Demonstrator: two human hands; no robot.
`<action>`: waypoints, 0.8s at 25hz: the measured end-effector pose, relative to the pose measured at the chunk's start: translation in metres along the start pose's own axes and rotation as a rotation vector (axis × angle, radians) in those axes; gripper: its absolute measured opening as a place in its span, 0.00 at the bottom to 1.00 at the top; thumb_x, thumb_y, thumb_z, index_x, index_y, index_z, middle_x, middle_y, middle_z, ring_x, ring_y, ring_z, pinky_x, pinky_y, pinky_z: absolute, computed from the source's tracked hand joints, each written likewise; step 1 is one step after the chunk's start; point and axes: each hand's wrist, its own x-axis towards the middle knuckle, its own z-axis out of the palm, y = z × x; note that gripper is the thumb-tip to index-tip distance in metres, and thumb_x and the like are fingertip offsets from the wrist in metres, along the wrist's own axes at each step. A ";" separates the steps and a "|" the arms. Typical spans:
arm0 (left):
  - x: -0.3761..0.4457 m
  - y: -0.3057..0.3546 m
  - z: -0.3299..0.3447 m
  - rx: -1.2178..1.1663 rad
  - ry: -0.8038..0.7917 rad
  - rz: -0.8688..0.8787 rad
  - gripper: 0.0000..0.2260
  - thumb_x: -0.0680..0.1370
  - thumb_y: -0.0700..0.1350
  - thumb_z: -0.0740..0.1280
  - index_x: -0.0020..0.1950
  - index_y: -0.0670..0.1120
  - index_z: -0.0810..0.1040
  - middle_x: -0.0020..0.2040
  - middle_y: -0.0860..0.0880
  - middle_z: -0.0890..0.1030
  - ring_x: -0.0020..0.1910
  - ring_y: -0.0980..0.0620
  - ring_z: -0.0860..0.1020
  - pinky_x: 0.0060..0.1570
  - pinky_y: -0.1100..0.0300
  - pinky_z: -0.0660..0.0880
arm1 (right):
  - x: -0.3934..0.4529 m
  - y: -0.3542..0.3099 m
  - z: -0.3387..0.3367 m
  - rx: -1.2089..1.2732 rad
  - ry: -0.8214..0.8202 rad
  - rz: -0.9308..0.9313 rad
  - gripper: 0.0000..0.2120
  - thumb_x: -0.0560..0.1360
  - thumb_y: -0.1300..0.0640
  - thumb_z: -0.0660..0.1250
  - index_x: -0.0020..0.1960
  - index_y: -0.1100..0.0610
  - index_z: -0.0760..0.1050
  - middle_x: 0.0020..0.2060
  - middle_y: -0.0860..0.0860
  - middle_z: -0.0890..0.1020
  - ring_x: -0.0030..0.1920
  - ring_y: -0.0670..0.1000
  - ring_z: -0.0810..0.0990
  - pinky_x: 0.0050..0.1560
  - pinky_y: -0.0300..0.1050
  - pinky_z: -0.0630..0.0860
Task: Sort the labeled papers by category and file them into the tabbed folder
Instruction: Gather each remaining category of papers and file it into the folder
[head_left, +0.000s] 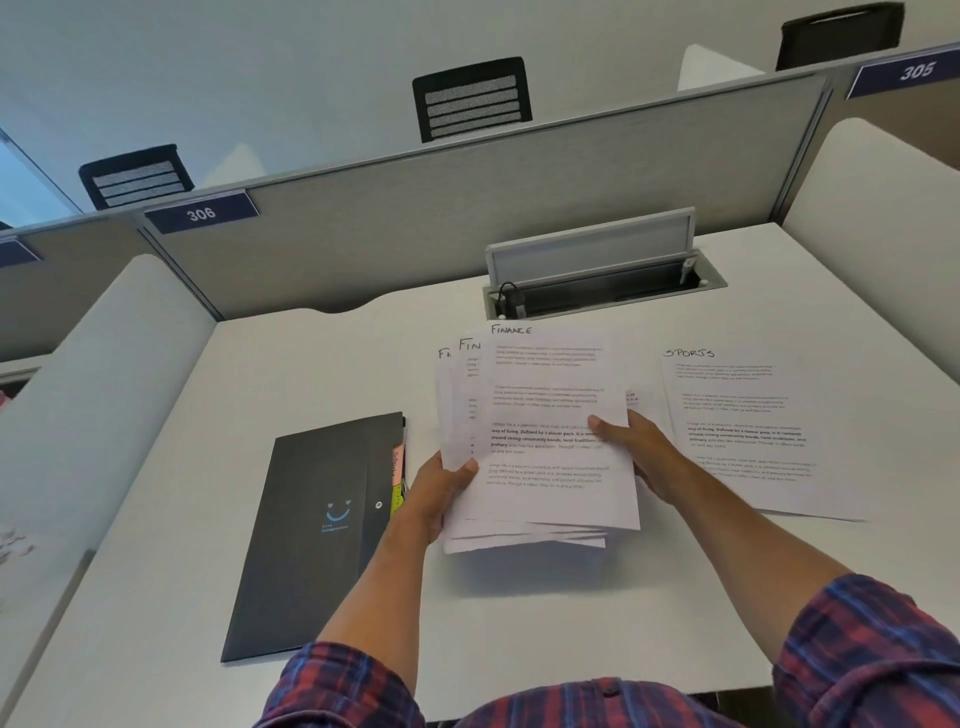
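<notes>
Both hands hold up a fanned stack of white papers (545, 441) above the white desk (519, 623). The top sheets read "FINANCE" in handwriting. My left hand (441, 493) grips the stack's lower left edge, thumb on the front. My right hand (631, 452) grips the right edge, thumb pressed on the top sheet. A sheet labeled "SPORTS" (748, 431) lies flat on the desk to the right. A black tabbed folder (311, 530) with a blue smiley lies closed to the left, coloured tabs showing at its right edge.
A grey partition (467, 208) runs along the desk's back, with white side dividers at left and right. An open cable hatch (597, 280) sits at the back middle. Black chair backs show behind the partition.
</notes>
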 end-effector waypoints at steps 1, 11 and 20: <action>-0.001 0.002 0.002 -0.012 -0.056 -0.014 0.16 0.79 0.40 0.69 0.66 0.47 0.77 0.61 0.46 0.84 0.58 0.44 0.83 0.54 0.50 0.81 | 0.000 -0.001 0.000 0.053 -0.056 -0.010 0.22 0.75 0.57 0.74 0.67 0.53 0.75 0.59 0.51 0.84 0.57 0.55 0.84 0.58 0.55 0.80; 0.006 0.038 0.025 0.084 -0.143 0.065 0.23 0.68 0.47 0.80 0.62 0.46 0.82 0.57 0.47 0.86 0.55 0.45 0.85 0.48 0.55 0.82 | 0.000 -0.016 0.007 0.118 -0.180 -0.086 0.29 0.66 0.63 0.81 0.65 0.59 0.78 0.59 0.57 0.84 0.57 0.61 0.84 0.54 0.53 0.82; 0.004 0.060 0.043 0.053 -0.055 0.301 0.21 0.63 0.42 0.82 0.55 0.45 0.85 0.54 0.44 0.86 0.54 0.42 0.84 0.51 0.47 0.82 | 0.000 -0.043 0.023 -0.028 0.032 -0.288 0.21 0.59 0.55 0.83 0.51 0.54 0.84 0.47 0.54 0.87 0.48 0.57 0.86 0.43 0.53 0.84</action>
